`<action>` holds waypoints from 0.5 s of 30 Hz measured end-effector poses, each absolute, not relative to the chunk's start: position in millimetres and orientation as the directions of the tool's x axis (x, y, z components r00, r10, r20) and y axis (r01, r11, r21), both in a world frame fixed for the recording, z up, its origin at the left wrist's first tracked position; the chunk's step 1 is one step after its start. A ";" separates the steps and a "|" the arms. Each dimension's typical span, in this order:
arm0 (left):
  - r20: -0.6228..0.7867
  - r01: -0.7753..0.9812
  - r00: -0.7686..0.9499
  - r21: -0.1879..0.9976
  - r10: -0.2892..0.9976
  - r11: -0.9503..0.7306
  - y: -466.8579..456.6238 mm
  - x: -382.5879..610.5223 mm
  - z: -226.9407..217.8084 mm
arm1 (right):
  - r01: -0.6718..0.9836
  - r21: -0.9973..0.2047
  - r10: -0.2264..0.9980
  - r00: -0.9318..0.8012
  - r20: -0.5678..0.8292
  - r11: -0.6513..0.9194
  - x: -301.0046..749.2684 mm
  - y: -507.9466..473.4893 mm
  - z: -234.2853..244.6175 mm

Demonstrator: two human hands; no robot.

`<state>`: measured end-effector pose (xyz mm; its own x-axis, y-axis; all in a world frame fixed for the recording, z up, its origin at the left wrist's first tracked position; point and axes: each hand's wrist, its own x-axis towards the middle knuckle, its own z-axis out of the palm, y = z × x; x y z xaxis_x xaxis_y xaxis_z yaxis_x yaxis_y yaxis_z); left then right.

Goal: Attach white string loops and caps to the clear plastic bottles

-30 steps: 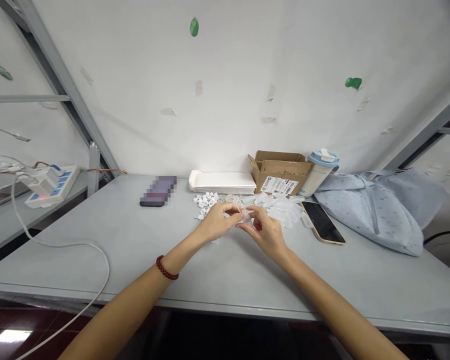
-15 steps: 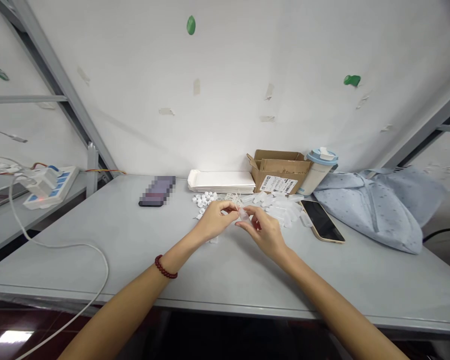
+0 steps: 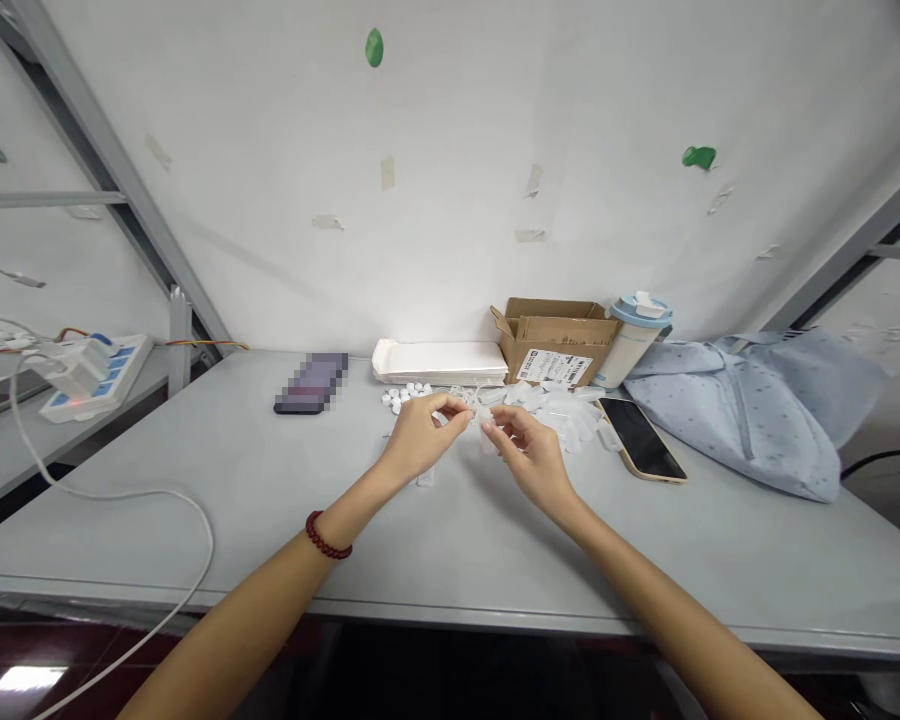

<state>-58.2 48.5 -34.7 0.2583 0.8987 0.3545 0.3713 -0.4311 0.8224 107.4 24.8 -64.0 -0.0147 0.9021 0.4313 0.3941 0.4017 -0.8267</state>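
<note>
At the far left a power strip [image 3: 82, 375] sits on a side shelf, and its white cable [image 3: 157, 495] loops over the desk [image 3: 450, 540]. Further right are a dark phone [image 3: 311, 383] and a scatter of white caps [image 3: 405, 396]. The left hand [image 3: 418, 440], with a bead bracelet [image 3: 326, 535] on its wrist, is raised just above the desk, thumb and forefinger pinched on one end of a small clear tube [image 3: 484, 418]. The right hand [image 3: 529, 455] pinches the other end with its fingertips, so the tube hangs between the two hands, just in front of the caps. It looks very light, thin-walled and slick, probably a little springy, and easy to flick away. A fingertip pinch on the body near the mouth seems the safest hold, with no hard squeezing. To the right lie a heap of similar tubes [image 3: 570, 420], a cardboard box [image 3: 555, 345], a lidded cup [image 3: 634, 340], a second phone [image 3: 641, 440] and a blue cloth bag [image 3: 750, 420].
</note>
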 end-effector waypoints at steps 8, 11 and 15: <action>0.576 0.430 0.569 0.400 0.587 -0.809 46.6 -58.9 -38.1 | 0.153 -0.947 0.958 0.000 0.288 0.284 108.9 30.7 -66.1; 0.547 0.458 0.614 0.340 0.569 -0.822 47.9 -57.5 -40.5 | 0.101 -0.969 0.974 -0.026 0.223 0.225 109.0 32.6 -66.2; 0.503 0.478 0.632 0.347 0.590 -0.807 49.0 -62.2 -37.8 | 0.108 -0.979 0.983 -0.079 0.163 0.171 108.4 33.3 -65.6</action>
<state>-62.2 49.0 -37.8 0.6316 0.5903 0.5026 0.4779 -0.8069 0.3472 108.4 33.3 -65.6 -0.0790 0.9835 0.1628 0.1082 0.1708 -0.9794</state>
